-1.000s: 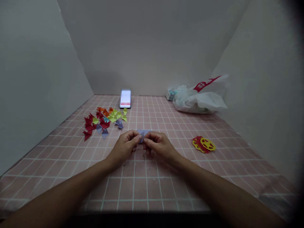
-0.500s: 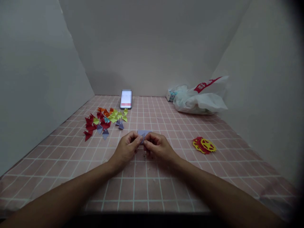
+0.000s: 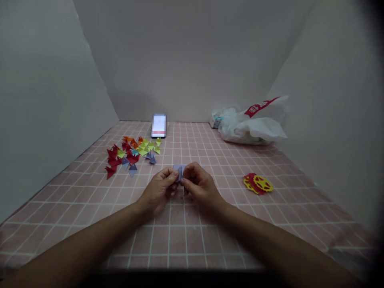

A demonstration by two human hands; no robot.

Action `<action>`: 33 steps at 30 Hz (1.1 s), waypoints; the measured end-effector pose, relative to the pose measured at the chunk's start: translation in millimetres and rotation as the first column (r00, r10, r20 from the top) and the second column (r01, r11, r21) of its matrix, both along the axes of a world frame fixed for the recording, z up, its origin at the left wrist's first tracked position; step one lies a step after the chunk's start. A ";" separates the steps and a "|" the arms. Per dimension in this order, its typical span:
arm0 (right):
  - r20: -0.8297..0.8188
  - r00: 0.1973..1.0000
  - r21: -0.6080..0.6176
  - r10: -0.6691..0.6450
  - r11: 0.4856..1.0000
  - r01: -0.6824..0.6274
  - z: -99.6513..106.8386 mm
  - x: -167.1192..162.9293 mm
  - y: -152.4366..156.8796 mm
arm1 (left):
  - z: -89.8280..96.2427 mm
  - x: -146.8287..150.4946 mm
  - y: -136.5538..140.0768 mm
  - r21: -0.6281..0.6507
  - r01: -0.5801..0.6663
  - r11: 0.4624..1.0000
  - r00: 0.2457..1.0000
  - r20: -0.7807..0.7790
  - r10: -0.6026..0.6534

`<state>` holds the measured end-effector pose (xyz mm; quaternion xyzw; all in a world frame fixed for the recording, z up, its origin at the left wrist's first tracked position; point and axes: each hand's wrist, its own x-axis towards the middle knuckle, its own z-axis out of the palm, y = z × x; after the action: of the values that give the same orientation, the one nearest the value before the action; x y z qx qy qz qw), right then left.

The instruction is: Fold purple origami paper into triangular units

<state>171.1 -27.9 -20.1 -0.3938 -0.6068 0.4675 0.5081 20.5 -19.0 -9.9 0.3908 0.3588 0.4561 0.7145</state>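
Between my two hands, above the middle of the table, is a small piece of lavender origami paper [image 3: 180, 173] with a folded flap facing me. My left hand [image 3: 160, 188] is closed on its left side, thumb pressed on the front. The thumb and forefinger of my right hand [image 3: 201, 185] pinch its right edge, the other fingers curled. Part of the paper is hidden behind the fingers. Beyond my left hand lie several folded paper shapes: red ones [image 3: 114, 161], orange ones [image 3: 133, 143], yellow ones [image 3: 145, 147] and lavender ones [image 3: 133, 169].
A phone [image 3: 159, 125] with a lit, blurred screen stands at the back. A white plastic bag [image 3: 252, 126] and a tissue box [image 3: 215, 121] sit back right. Red and yellow cut-out discs [image 3: 258, 184] lie right of my hands on the pink checked tablecloth [image 3: 192, 236].
My right fingers have lifted and spread a little on the lavender paper. Less of the paper's back part shows to the right, and its front flap stands more upright.
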 end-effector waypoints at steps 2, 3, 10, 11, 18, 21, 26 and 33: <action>0.049 0.999 0.051 -0.015 0.999 0.012 -1.2 1.0 -0.4 | -0.5 0.0 0.9 -0.021 0.008 1.000 1.000 0.025 -0.008; 0.067 0.997 0.068 -0.023 0.998 0.018 -2.1 1.8 -0.2 | -0.7 -0.1 1.3 -0.025 0.017 1.000 0.999 0.028 -0.016; 0.197 0.978 0.209 -0.071 0.978 0.029 -3.2 6.8 3.2 | -2.1 -0.7 3.6 -0.011 0.037 0.999 0.999 0.033 -0.037; 0.236 0.967 0.242 -0.094 0.970 0.035 -1.8 7.2 2.9 | -2.4 -0.8 3.7 -0.009 0.035 0.999 0.999 0.028 -0.035; 0.351 0.908 0.418 -0.229 0.906 0.066 6.2 8.1 -1.4 | -2.5 -1.5 1.2 0.059 0.023 0.998 0.998 -0.054 -0.019; 0.371 0.893 0.442 -0.256 0.894 0.073 5.6 8.5 -0.9 | -1.9 -1.3 0.2 0.065 0.022 0.998 0.998 -0.068 -0.018; 0.386 0.887 0.522 -0.255 0.853 0.019 3.3 8.8 1.9 | -1.5 -0.9 1.2 0.003 0.017 1.000 1.000 -0.016 -0.017; 0.458 0.817 0.646 -0.352 0.763 -0.033 4.7 10.2 -0.9 | -2.5 -1.9 0.7 -0.027 0.041 0.999 0.999 0.021 -0.040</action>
<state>181.3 -28.8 -15.3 -0.3723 -0.8093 0.0565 0.4509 18.6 -18.4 -12.4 0.3837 0.3498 0.4404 0.7325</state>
